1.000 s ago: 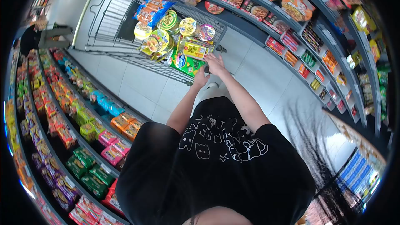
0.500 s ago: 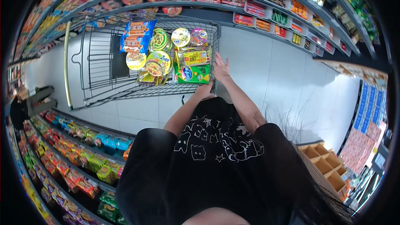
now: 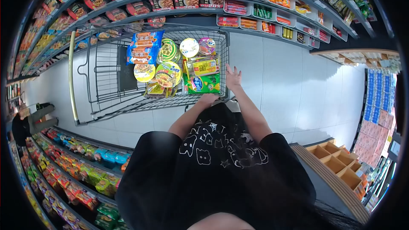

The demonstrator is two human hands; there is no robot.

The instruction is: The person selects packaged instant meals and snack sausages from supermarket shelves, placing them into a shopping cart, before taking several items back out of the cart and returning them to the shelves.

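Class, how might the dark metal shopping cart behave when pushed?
The dark metal shopping cart should stay stiff, given its wire build. It may feel light for its size, being only partly filled. Its round, colourful tubs look unsecured, so might slide.

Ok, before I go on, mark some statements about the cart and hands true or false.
1. The blue pack lies in the cart. True.
2. The right hand grips a bowl. False: the right hand is open and holds no bowl.
3. The left hand is at the cart's rim. True.
4. The green packet lies on the floor. False: the green packet lies in the cart.
5. The pale yellow bar is at the cart's end away from the hands. True.
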